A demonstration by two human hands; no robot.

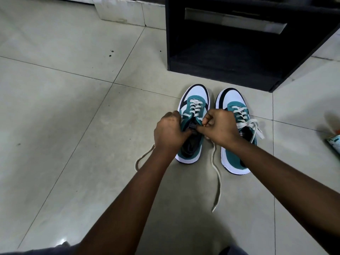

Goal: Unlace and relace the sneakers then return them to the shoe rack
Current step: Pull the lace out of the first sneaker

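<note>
Two teal, white and black sneakers stand side by side on the tiled floor, toes pointing away from me. My left hand (170, 132) grips the left sneaker (194, 100) at its collar and upper eyelets. My right hand (218, 127) pinches something at the tongue of the same shoe, likely the lace. That shoe's cream lace is threaded over the front eyelets, and its loose ends (218, 183) trail on the floor on both sides. The right sneaker (232, 159) is laced and tied in a bow. The black shoe rack (244, 43) stands just beyond the shoes.
Pale floor tiles (64, 107) stretch out to the left and toward me. A small packet (334, 142) lies at the right edge. A white skirting or step (125, 11) runs along the far wall. My knees show at the bottom edge.
</note>
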